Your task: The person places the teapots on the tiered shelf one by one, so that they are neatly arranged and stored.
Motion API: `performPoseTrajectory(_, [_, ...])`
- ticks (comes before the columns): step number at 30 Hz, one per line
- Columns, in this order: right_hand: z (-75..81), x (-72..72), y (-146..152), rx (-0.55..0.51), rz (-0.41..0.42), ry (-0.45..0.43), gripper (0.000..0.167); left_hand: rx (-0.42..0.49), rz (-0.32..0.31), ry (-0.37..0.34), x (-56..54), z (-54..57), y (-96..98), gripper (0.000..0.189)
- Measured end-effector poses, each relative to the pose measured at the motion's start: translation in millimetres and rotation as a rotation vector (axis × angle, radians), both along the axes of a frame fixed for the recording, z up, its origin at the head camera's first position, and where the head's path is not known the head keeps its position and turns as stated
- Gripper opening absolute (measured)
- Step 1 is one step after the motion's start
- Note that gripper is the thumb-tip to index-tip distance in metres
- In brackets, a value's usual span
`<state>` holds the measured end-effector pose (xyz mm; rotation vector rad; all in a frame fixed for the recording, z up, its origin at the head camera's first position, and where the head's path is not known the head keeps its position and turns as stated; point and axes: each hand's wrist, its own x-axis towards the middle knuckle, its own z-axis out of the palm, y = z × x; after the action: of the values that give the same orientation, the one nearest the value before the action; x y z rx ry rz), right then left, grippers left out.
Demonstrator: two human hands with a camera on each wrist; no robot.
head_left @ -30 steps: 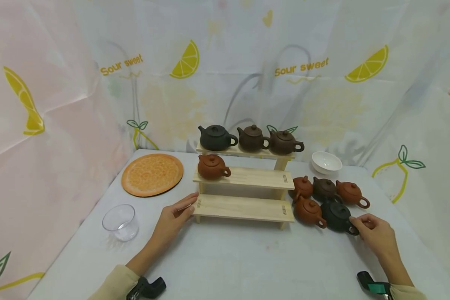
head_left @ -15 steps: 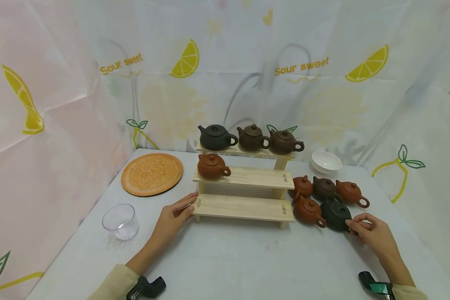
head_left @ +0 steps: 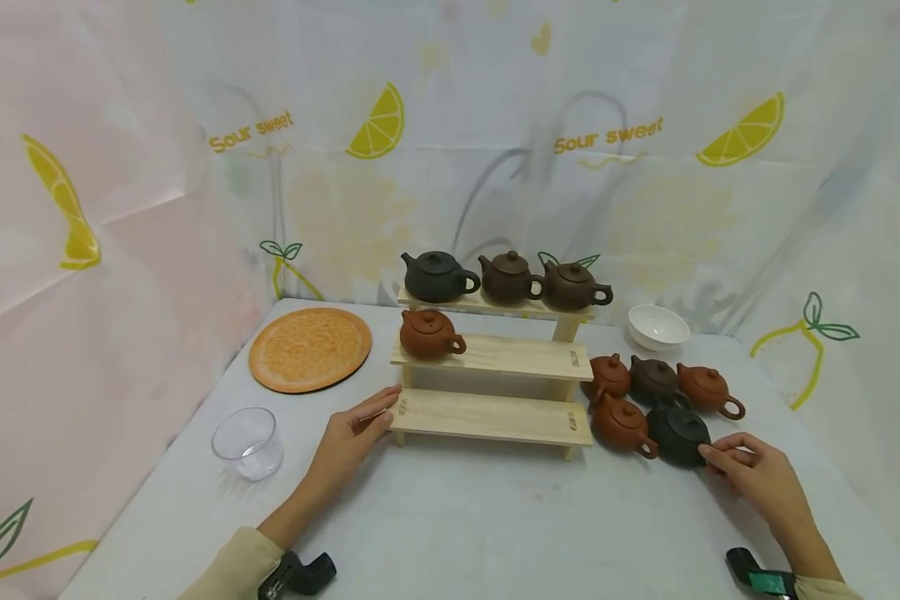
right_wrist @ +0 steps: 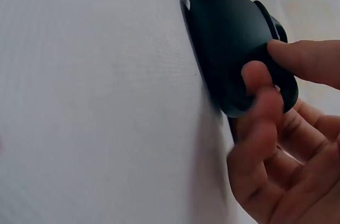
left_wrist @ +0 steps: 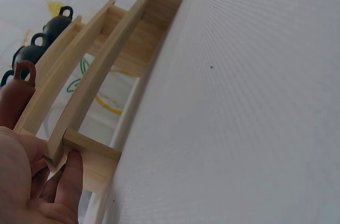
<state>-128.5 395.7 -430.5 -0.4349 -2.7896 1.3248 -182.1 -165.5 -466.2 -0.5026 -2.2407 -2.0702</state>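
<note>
My right hand [head_left: 761, 479] is at the handle of a black teapot [head_left: 675, 435] standing on the white cloth. In the right wrist view, thumb and index finger [right_wrist: 257, 75] pinch that teapot's looped handle [right_wrist: 289, 94]. My left hand [head_left: 348, 442] holds the left end of the lowest board of a three-step wooden shelf [head_left: 487, 414]. Seen from the left wrist, the thumb lies at the board's edge [left_wrist: 58, 141] and the fingers bend beneath it. On the top step stand a black teapot [head_left: 438, 277] and two brown ones [head_left: 510, 279]. A reddish-brown teapot [head_left: 429, 335] is on the middle step's left end.
Beside the shelf's right end, reddish-brown teapots [head_left: 621, 423] and a dark brown one [head_left: 652, 379] crowd against the black teapot. A white bowl [head_left: 658, 327] sits behind them. To the left are a round orange mat [head_left: 310, 350] and a clear glass cup [head_left: 247, 446].
My right fingers have shifted in over the black teapot's handle, which showed more before. The left hand stays at the shelf. The head view has shifted slightly.
</note>
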Motion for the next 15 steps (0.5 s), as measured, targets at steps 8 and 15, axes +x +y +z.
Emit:
performPoseTrajectory(8, [-0.6, 1.0, -2.4, -0.106, 0.005, 0.062, 0.027, 0.028, -0.017, -0.003, 0.1, 0.5, 0.5, 0.039])
performPoseTrajectory(15, [-2.2, 3.7, -4.7, 0.003, 0.026, 0.141, 0.022, 0.031, -0.017, -0.014, -0.7, -0.5, 1.9, 0.039])
